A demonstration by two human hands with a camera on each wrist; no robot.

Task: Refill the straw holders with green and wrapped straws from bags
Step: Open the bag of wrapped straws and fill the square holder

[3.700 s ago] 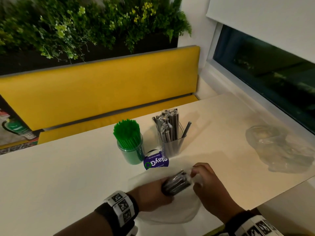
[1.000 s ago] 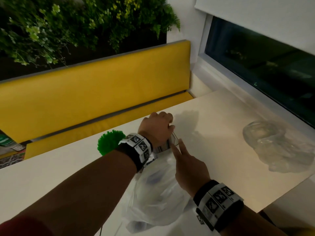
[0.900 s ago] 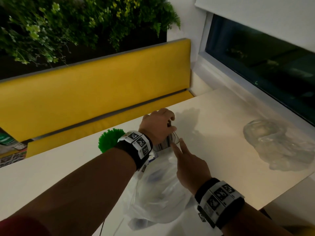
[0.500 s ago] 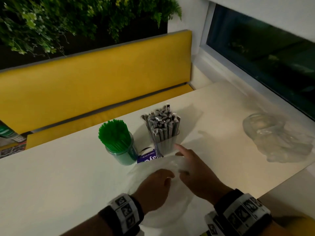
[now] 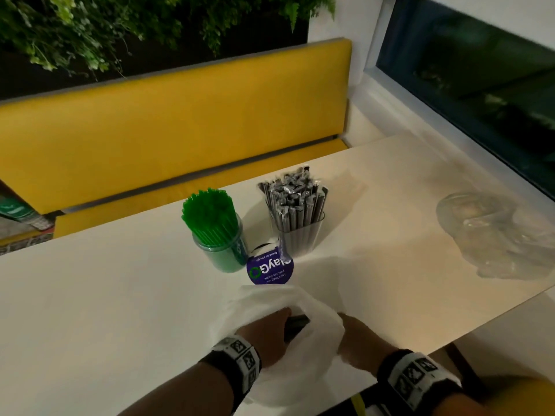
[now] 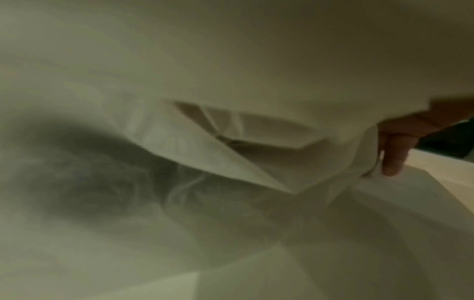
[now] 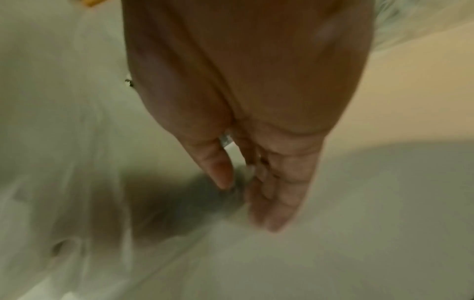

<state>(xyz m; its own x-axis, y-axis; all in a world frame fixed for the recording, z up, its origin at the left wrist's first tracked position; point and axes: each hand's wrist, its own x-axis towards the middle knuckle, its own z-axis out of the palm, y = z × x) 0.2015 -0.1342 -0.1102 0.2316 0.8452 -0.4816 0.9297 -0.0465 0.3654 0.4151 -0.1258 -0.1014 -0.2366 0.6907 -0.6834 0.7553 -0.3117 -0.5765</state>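
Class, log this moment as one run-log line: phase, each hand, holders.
phase: reaching into bag | left hand: in bag on dark straws | right hand: fingers straight at bag | holders: green, clear, both full

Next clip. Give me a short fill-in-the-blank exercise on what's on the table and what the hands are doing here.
1. The green straws stand in the holder to the ___ of the wrapped straws.
2. Both hands work at a white plastic ___ at the table's near edge.
3. The round purple sticker lies in ___ of the two holders.

Missing words: left; bag; front
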